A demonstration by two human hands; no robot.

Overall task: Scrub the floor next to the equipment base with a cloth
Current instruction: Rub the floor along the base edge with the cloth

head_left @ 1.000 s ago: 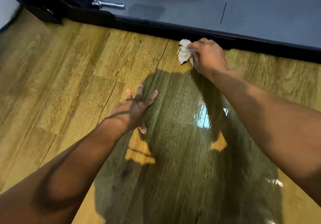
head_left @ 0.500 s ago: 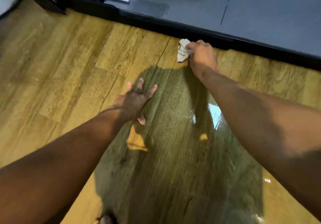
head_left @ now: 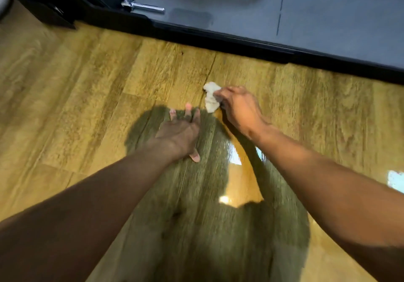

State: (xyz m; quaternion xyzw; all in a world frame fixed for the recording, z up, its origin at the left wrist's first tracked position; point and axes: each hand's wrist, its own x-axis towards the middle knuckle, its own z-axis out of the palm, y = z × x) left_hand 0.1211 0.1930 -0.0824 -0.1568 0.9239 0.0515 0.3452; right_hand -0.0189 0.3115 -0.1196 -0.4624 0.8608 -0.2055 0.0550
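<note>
My right hand (head_left: 239,109) grips a crumpled white cloth (head_left: 211,99) and holds it down on the wooden plank floor (head_left: 91,98). The cloth sticks out to the left of my fingers. It lies a short way in front of the black edge of the equipment base (head_left: 231,41), apart from it. My left hand (head_left: 182,132) rests flat on the floor with fingers spread, just left of and below the cloth, not touching it.
The grey platform (head_left: 328,15) of the equipment fills the top right. A chrome pin (head_left: 143,7) pokes out near its left end, beside a black frame part (head_left: 50,8). My shadow darkens the glossy floor under my arms.
My right hand has pulled the cloth back from the base edge toward me, so it now lies close to my left hand. The view has shifted too.
</note>
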